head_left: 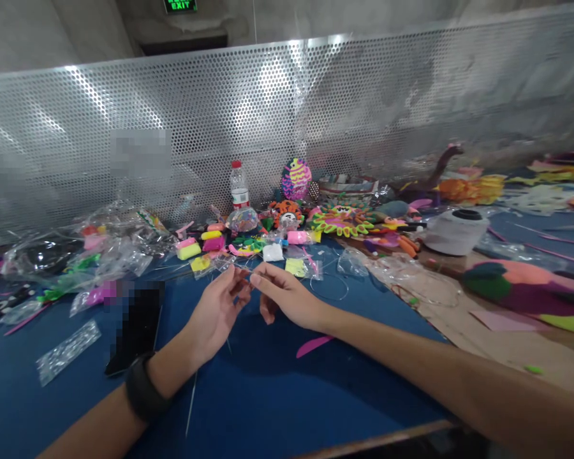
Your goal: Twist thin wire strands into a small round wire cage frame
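**Both hands pinching a fine clear thread over the blue mat**

On the head view I see a low, crowded spread ahead of the hands. Beyond them, a row of craft supplies runs along a perforated metal panel (172, 108): pink and yellow foam clay packs (189, 250), a white pack (272, 252), a plastic water bottle (238, 185) and a foam fish decoration (296, 180). Left of my left hand are crumpled clear plastic bags (115, 245) and a black flat object (136, 325), partly pixelated, that I can't name. To the right of my right hand lie a pale spool (454, 233) and a sheet of cardboard (459, 319). Nothing stands between the hands and the camera.

My left hand (215, 319), with a black wristband (143, 386), is raised off the blue mat (287, 401), its thumb and fingers closed to a pinch. My right hand (282, 296) comes in from the other side, also pinched, its fingertips just beside the left's. The clear thread (245, 275) sits right between the two pinches, above the mat; it is so thin that I can barely follow it. A pink foam piece (313, 346) lies on the mat just below my right hand.
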A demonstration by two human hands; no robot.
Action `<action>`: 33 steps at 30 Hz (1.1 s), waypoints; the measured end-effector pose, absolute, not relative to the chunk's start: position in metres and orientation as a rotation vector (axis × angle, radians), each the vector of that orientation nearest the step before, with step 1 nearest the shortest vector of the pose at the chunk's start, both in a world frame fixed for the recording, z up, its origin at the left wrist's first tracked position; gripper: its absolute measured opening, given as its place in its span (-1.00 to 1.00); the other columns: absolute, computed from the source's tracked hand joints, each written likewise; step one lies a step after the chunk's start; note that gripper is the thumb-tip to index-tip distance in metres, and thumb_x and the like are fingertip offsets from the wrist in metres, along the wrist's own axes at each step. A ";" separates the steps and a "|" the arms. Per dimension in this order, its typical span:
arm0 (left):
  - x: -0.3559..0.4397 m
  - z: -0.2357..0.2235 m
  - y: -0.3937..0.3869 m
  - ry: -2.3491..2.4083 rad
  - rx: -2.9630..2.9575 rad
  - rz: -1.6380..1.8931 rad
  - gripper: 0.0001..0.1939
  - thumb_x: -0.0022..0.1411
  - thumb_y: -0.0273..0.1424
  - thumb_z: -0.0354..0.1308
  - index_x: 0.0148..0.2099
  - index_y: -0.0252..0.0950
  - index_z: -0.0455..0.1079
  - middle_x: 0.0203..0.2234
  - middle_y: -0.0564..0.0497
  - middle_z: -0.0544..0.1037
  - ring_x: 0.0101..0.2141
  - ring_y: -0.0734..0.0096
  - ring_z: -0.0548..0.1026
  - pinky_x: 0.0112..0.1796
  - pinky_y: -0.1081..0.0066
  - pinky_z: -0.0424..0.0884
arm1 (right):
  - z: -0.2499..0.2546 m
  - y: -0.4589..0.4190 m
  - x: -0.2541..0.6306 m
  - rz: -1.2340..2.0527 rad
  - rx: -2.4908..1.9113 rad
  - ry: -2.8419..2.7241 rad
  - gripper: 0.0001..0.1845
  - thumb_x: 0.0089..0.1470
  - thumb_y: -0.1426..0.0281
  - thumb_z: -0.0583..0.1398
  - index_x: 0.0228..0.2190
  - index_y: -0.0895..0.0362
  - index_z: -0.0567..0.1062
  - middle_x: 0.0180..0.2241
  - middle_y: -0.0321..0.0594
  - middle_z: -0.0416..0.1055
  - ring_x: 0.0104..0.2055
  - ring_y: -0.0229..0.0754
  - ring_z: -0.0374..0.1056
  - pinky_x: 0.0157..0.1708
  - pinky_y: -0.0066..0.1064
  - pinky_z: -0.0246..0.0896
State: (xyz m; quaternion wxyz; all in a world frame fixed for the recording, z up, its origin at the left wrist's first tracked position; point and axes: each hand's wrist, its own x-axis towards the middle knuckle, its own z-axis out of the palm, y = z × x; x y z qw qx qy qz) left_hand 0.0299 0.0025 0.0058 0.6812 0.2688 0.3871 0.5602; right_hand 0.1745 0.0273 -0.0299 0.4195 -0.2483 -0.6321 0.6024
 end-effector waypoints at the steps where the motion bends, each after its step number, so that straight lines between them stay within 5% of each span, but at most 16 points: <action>1: 0.030 0.005 0.002 0.843 0.610 1.231 -0.80 0.27 -0.40 0.09 -0.39 -0.33 0.45 -0.45 0.04 0.50 -0.42 0.52 0.45 -0.36 0.49 0.38 | -0.029 0.026 0.174 1.531 -0.610 -1.572 -0.69 0.13 0.09 0.11 -0.39 0.08 0.25 -0.71 -0.49 0.29 -0.73 -0.38 0.26 -0.72 -0.60 0.13; 11: 0.027 -0.006 0.003 0.680 0.949 1.046 -0.62 0.00 -0.13 0.32 -0.19 -0.25 0.48 -0.39 0.02 0.50 -0.46 0.35 0.45 -0.41 0.29 0.45 | -0.032 0.026 0.173 1.617 -0.517 -1.515 -0.66 0.09 0.08 0.16 -0.42 0.09 0.27 -0.67 -0.49 0.29 -0.73 -0.40 0.25 -0.70 -0.58 0.18; 17: 0.029 -0.011 0.004 0.799 0.934 1.167 -0.69 0.04 -0.22 0.33 -0.19 -0.28 0.49 -0.33 -0.01 0.52 -0.31 0.37 0.45 -0.36 0.44 0.39 | -0.032 0.026 0.171 1.518 -0.515 -1.515 -0.68 0.10 0.11 0.17 -0.43 0.11 0.29 -0.62 -0.48 0.29 -0.73 -0.43 0.23 -0.72 -0.58 0.17; 23: 0.027 -0.005 0.003 0.678 0.854 1.112 -0.73 0.11 -0.22 0.24 -0.22 -0.29 0.49 -0.29 -0.04 0.52 -0.28 0.27 0.46 -0.33 0.33 0.44 | -0.030 0.025 0.172 1.615 -0.511 -1.450 -0.67 0.10 0.08 0.16 -0.43 0.08 0.27 -0.71 -0.50 0.25 -0.73 -0.39 0.24 -0.69 -0.57 0.20; 33: 0.031 -0.004 0.000 0.647 1.012 1.103 -0.73 0.13 -0.19 0.24 -0.20 -0.27 0.43 -0.52 0.07 0.40 -0.51 0.37 0.44 -0.36 0.21 0.48 | -0.026 0.022 0.171 1.745 -0.457 -1.341 -0.65 0.03 0.09 0.22 -0.43 0.10 0.30 -0.47 -0.39 0.41 -0.70 -0.45 0.25 -0.72 -0.58 0.18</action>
